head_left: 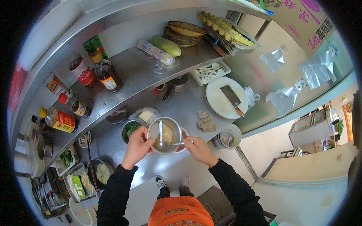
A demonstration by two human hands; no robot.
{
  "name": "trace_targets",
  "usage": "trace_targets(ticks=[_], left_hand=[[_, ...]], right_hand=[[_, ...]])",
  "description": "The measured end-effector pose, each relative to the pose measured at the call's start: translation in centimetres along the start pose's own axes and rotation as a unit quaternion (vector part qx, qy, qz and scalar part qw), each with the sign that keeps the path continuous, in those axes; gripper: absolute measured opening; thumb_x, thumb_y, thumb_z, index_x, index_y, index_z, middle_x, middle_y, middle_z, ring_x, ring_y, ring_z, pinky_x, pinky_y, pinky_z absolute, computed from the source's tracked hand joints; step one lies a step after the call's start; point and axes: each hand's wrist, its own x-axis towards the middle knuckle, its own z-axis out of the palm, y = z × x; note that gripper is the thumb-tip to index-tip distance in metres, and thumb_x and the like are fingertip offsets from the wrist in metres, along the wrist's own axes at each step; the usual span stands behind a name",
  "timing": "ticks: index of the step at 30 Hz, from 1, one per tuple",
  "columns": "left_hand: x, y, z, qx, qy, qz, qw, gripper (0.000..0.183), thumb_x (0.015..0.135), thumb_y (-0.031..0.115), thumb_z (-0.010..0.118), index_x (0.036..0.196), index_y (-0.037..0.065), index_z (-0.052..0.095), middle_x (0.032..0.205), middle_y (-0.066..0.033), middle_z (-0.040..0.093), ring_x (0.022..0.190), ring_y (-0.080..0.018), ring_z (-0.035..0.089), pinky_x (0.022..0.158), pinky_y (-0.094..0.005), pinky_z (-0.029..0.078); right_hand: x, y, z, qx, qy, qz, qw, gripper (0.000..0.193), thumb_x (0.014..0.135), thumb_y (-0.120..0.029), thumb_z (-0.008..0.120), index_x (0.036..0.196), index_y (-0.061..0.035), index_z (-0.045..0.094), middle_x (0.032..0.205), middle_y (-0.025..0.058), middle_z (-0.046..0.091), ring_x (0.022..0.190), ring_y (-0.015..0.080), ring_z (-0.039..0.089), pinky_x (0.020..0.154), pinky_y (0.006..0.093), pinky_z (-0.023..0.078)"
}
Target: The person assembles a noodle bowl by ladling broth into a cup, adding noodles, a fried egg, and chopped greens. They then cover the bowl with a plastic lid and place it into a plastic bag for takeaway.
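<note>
A steel counter (177, 107) here carries a round white chopping board (215, 100), a crumpled tan cloth (206, 122) near it, and a metal bowl of greens (123, 133) further left. On the shelf (128, 62) above (steel too) lie a long green gourd (165, 46) and a wrapped bundle of sticks (155, 52); sauce bottles (107, 75) stand leftward. Something round (117, 116) sits under its edge, too shadowed to name.

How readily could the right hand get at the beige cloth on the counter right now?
Probably yes: the beige cloth lies just beyond the right hand, with nothing visibly in the way. But that hand grips a slim metal handle, so it would likely have to let go first.
</note>
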Motion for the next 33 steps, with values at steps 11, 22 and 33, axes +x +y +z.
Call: trace_targets(ticks=[11, 22, 33], left_hand=[[3.3, -5.5, -2.5, 0.009, 0.14, 0.037, 0.989, 0.017, 0.088, -0.005, 0.057, 0.086, 0.005, 0.045, 0.075, -0.006, 0.057, 0.054, -0.0155, 0.065, 0.043, -0.0291, 0.057], [2.3, -6.5, -3.5, 0.005, 0.152, 0.019, 0.988, 0.019, 0.088, -0.006, 0.057, 0.084, 0.005, 0.043, 0.076, -0.0064, 0.056, 0.056, -0.0173, 0.065, 0.044, -0.0302, 0.057], [-7.5, -4.4, -2.4, -0.113, 0.108, -0.052, 0.986, 0.017, 0.085, -0.006, 0.057, 0.084, 0.006, 0.045, 0.079, -0.003, 0.052, 0.058, -0.0146, 0.062, 0.049, -0.0282, 0.057]], right_hand=[[-1.6, 2.8, -4.9, -0.11, 0.115, -0.066, 0.985, 0.029, 0.103, -0.023, 0.057, 0.087, 0.0012, 0.057, 0.071, 0.0127, 0.055, 0.063, 0.0274, 0.055, 0.061, 0.0405, 0.044], [-1.7, 3.8, -3.8, -0.275, 0.189, -0.204, 0.92, 0.023, 0.099, -0.015, 0.061, 0.083, 0.0007, 0.057, 0.079, 0.0191, 0.058, 0.074, 0.0408, 0.059, 0.065, 0.045, 0.047], [-1.8, -3.8, 3.0, -0.179, -0.072, -0.057, 0.979, 0.035, 0.101, -0.033, 0.063, 0.099, 0.0004, 0.072, 0.078, 0.0189, 0.068, 0.07, 0.0246, 0.068, 0.064, 0.038, 0.051]])
